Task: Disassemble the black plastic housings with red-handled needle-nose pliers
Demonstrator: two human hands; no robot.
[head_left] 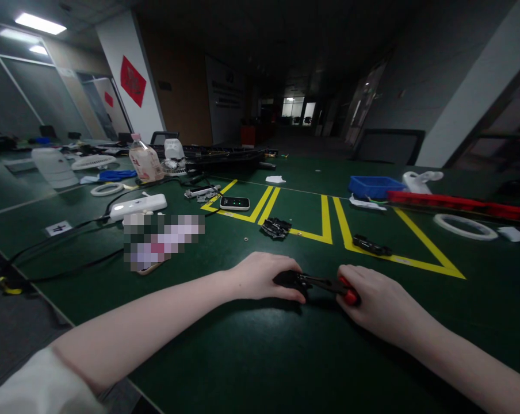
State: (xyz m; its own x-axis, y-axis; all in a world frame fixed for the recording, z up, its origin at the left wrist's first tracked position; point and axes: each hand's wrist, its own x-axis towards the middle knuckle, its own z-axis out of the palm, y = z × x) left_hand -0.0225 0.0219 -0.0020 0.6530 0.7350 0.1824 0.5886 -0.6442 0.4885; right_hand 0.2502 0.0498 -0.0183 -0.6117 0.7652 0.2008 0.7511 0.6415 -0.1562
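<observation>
My left hand (260,276) is closed on a small black part (287,279), gripped between thumb and fingers just above the green table. My right hand (374,296) is wrapped round the red handles of a pair of pliers (327,283). The dark jaws point left and meet the black part's right end; whether they bite on it I cannot tell. Beyond my left hand lies a cluster of black pieces (276,227). A longer black part (372,245) rests farther right, across a yellow tape line.
On the left are a white power strip (139,206) with black cables, a blurred-out phone-like object (163,244) and a drink bottle (145,160). A small lit device (234,203) sits mid-table. A blue tray (374,187), red rail (458,204) and white ring (465,226) lie right.
</observation>
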